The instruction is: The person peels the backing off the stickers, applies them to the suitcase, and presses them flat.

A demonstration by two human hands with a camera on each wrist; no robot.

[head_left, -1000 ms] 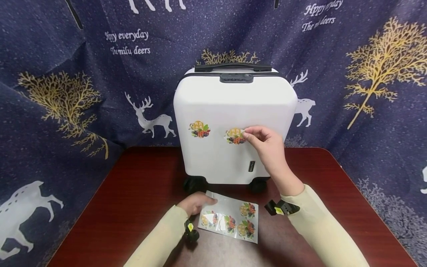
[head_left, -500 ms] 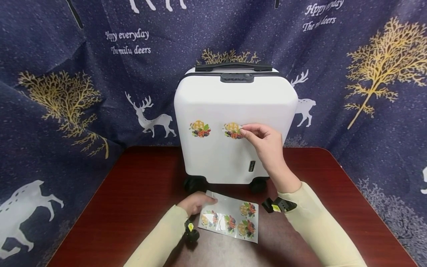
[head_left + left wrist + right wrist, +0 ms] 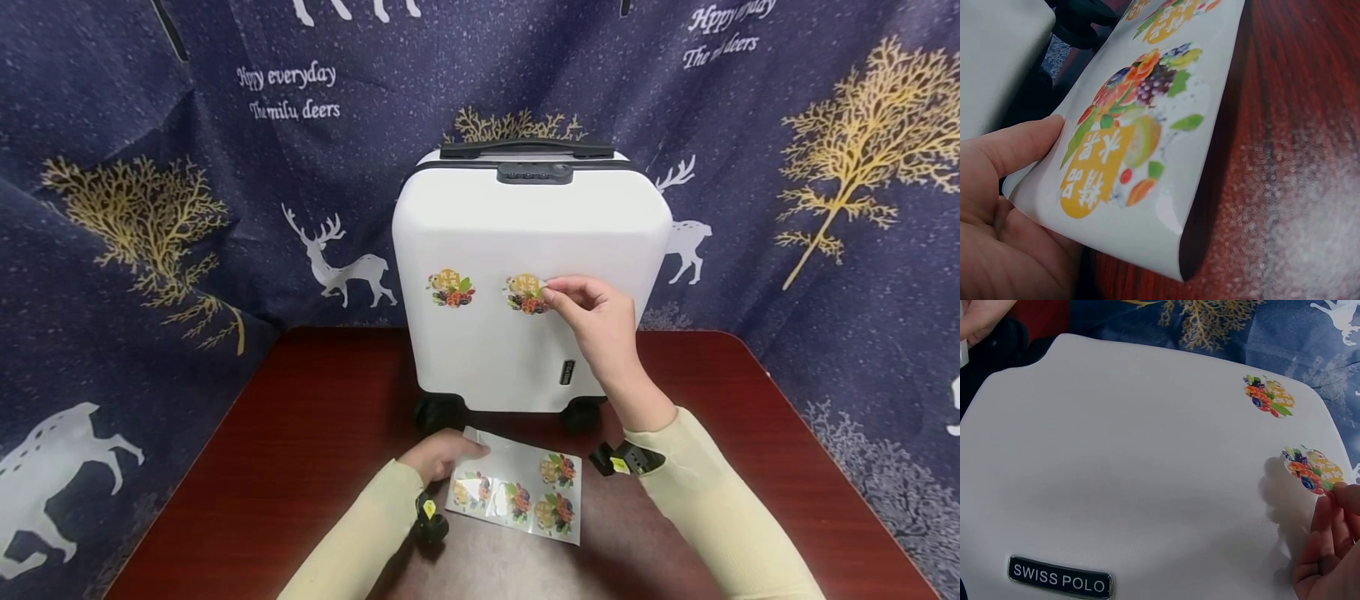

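A white suitcase stands upright on the table. One fruit sticker is on the left part of its front. My right hand pinches a second fruit sticker by its right edge, close to the suitcase's front and level with the first. The right wrist view shows this held sticker casting a shadow on the white shell. Low in front of the suitcase, my left hand grips the left edge of a sticker sheet, thumb on top. Several fruit stickers show on the sheet.
The suitcase has a black top handle, a combination lock, a SWISS POLO badge and black wheels. Under it is a dark red table. A blue curtain with deer and trees hangs behind.
My right hand has shifted slightly up and left with the sticker over the last second, then nearly settled. The left hand and the sheet stay put.
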